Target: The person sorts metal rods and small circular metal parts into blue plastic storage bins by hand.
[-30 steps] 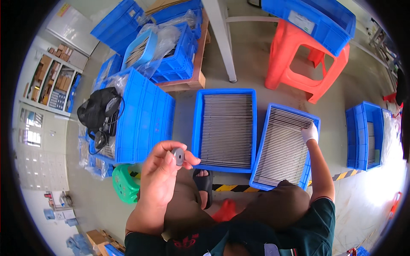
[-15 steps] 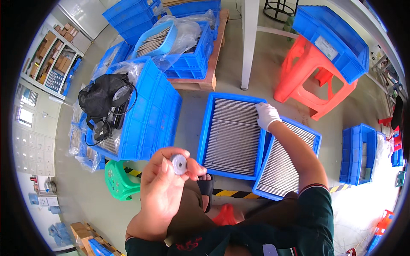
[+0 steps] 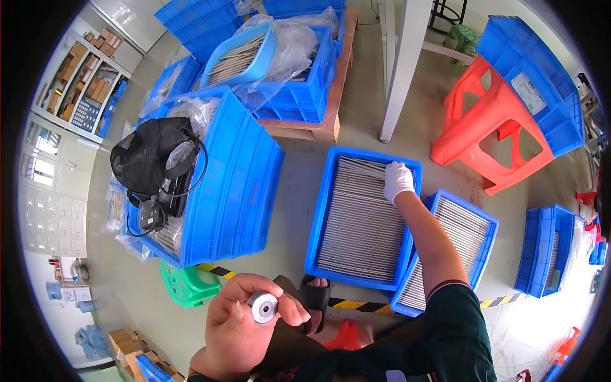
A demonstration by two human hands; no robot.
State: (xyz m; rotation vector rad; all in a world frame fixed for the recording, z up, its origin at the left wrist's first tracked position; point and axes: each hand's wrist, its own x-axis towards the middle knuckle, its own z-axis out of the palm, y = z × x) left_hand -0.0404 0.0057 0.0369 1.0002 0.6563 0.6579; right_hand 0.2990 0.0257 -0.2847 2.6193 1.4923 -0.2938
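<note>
My bare left hand (image 3: pixel 245 321) is closed around a small round metal collar (image 3: pixel 263 307) with a hole through its middle, its face turned toward me. My right hand (image 3: pixel 399 181), in a white glove, reaches to the far right part of a blue crate (image 3: pixel 318 219) filled with rows of thin metal rods (image 3: pixel 363 223). Its fingers are pinched on the end of one metal rod (image 3: pixel 363 168), which lies slanted across the farthest rows. A second blue crate (image 3: pixel 487 245) of similar rods sits to the right, partly under my forearm.
Tall blue crates (image 3: pixel 238 191) stand at the left, with a black mesh bag (image 3: pixel 149 156) and cables on top. Behind them are a light-blue basin (image 3: pixel 267 54) of rods and a wooden pallet (image 3: pixel 305 132). A red stool (image 3: pixel 493 121) carries a tilted blue crate; a green stool (image 3: pixel 184 283) is near left.
My right hand has moved from the crate's far right corner slightly inward, and one rod now lies slanted. My left hand, still holding the collar, is lower in view. The whole view has shifted.
</note>
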